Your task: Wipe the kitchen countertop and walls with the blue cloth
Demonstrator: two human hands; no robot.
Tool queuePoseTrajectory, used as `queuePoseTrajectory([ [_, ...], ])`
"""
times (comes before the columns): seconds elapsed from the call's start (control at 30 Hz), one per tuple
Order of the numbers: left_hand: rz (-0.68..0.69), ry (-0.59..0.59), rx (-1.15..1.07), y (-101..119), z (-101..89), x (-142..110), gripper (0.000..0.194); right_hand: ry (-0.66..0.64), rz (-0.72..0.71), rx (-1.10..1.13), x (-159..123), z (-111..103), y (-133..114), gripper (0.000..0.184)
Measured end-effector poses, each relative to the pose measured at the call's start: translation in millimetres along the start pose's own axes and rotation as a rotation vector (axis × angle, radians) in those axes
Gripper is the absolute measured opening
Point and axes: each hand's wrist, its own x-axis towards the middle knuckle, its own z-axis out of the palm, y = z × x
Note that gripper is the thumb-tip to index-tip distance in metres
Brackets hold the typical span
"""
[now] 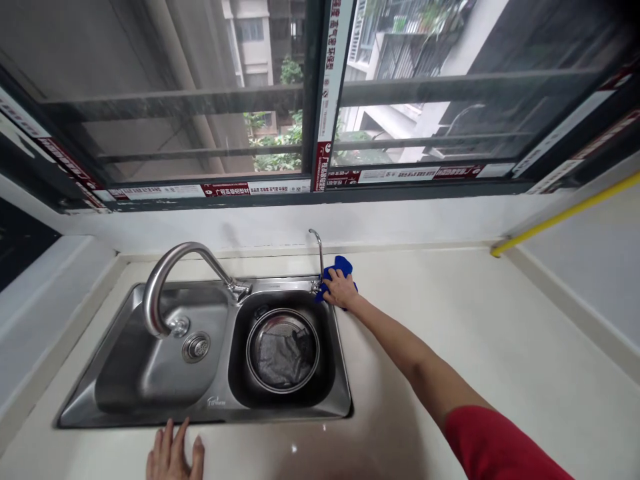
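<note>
R hand (340, 288) is closed over a blue cloth (345, 268) and presses it on the pale countertop (440, 313), at back right corner of the steel double sink (200, 416), just beside base of a small faucet (317, 245). Cloth looks light and soft, easy to bunch, so a whole-palm grip from top seems good. L hand (175, 455) is open, fingers spread, on counter near sink's front edge, holding nothing. A round strainer basket (283, 350) sits in right bowl.
</note>
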Motion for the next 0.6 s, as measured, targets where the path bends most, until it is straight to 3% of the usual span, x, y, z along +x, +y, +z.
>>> queuePoseTrajectory([
  [0.3, -0.008, 0.006, -0.023, 2, -0.7, -1, 0.068, -0.078, 0.081, -0.025, -25, -4, -26, 0.04],
  [0.6, -0.017, 0.001, -0.037, 4, -1.5, -1, 0.072, -0.162, -0.012, -0.004, -77, -5, -32, 0.038],
])
